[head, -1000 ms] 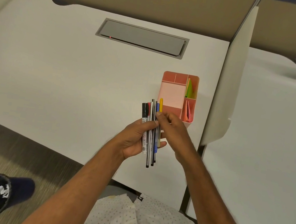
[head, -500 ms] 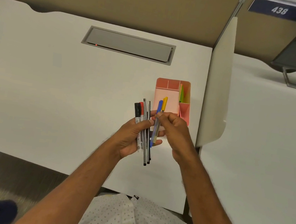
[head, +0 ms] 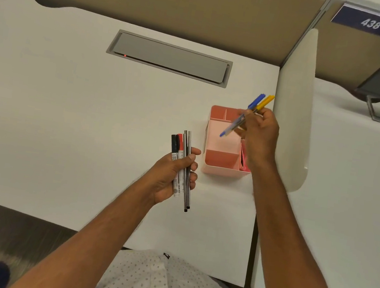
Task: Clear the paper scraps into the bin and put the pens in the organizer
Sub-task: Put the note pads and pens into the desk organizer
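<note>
A white desk fills the view, with a grey rectangular cable hatch set into its far side. Left of centre, the left hand is closed around a bundle of four pens: a black-capped marker, a red-capped marker with a white printed barrel, and two thin grey-and-black pens. They lie side by side, long axes running away from the person, caps pointing toward the far edge of the desk. Just to the right stands a pink plastic desk organizer with several open compartments. Above it, the right hand pinches two slim pens, one blue-capped and one yellow-capped. They are tilted diagonally, caps up and to the right, tips down-left over the large middle compartment.
</note>
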Demonstrator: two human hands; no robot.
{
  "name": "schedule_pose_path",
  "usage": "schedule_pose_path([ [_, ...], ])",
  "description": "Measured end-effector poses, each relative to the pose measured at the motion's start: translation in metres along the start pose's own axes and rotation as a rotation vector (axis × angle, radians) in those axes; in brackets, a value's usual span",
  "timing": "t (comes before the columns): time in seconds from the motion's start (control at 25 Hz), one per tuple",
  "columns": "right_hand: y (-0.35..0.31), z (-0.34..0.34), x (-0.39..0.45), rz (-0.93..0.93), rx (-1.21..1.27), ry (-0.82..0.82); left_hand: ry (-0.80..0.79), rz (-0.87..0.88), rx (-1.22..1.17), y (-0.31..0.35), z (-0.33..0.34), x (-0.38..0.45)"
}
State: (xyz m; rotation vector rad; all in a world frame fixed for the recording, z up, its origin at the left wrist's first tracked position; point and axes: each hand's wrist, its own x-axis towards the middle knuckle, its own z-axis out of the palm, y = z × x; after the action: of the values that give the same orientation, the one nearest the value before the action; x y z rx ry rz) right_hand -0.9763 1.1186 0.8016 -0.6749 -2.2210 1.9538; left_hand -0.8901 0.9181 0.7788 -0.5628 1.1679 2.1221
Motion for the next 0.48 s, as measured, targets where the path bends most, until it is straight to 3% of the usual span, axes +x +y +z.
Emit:
schedule_pose_path([
  [0.16,0.003,0.028,0.044,-0.115,-0.081,0.163,-0.040,-0.011,-0.038,0.005,-0.005,0.008],
  [0.48,0.037,0.071,0.062,-0.113,-0.517,0.019,-0.090,-0.061,-0.118,0.015,-0.011,0.023],
])
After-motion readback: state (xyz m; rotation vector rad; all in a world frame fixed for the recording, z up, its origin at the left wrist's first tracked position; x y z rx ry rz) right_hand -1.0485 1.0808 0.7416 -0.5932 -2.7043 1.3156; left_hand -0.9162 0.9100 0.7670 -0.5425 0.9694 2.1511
